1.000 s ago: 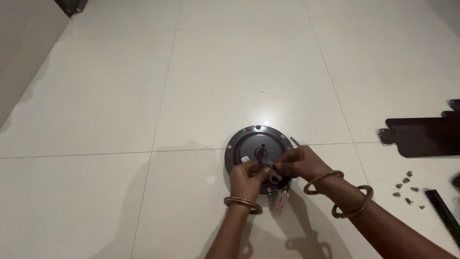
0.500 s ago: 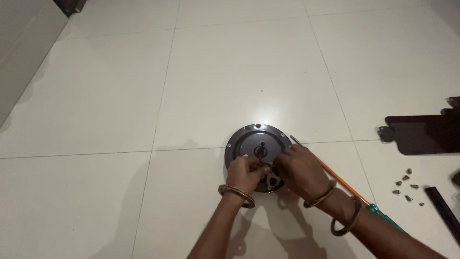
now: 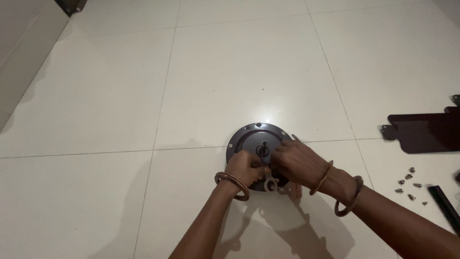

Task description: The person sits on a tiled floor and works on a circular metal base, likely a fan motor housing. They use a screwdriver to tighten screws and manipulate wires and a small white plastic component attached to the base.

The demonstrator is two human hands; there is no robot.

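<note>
Concealed and cropped regions, head view.

The near half of the round dark disc [image 3: 256, 139] lies under the left hand [image 3: 244, 168] and right hand [image 3: 297, 160]; what the fingers [image 3: 278, 152] pinch at its centre is hidden, and whether either hand grips anything cannot be told. A pale metal piece [image 3: 271, 182] shows only partly below the hands. Both forearms run off the near edge. The dark flat plate [image 3: 424, 132] and the black bar [image 3: 445, 206] are cut by the right edge. The small loose screws [image 3: 411, 184] are too small to tell their type. A dark object [image 3: 72, 5] is cropped at the far-left corner.
</note>
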